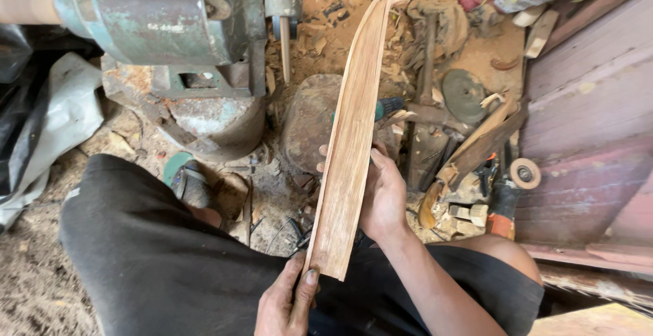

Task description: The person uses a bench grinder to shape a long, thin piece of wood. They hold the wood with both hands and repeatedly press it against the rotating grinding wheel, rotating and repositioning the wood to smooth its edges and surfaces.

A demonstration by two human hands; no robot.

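Observation:
A long, curved, blade-shaped strip of light wood (355,122) runs from my lap up toward the top of the view. My left hand (287,302) pinches its near, squared end between thumb and fingers. My right hand (382,196) wraps around the strip's middle from the right side, fingers behind the wood and thumb along its edge. I am seated, with black shorts covering my knees (156,254).
A green-grey machine (170,16) on a rusty concrete base (204,115) stands at upper left. Tools, wood offcuts, a grinding disc (464,94) and an orange-handled power tool (507,203) litter the sawdust floor at right. A reddish wooden wall (592,118) closes the right side.

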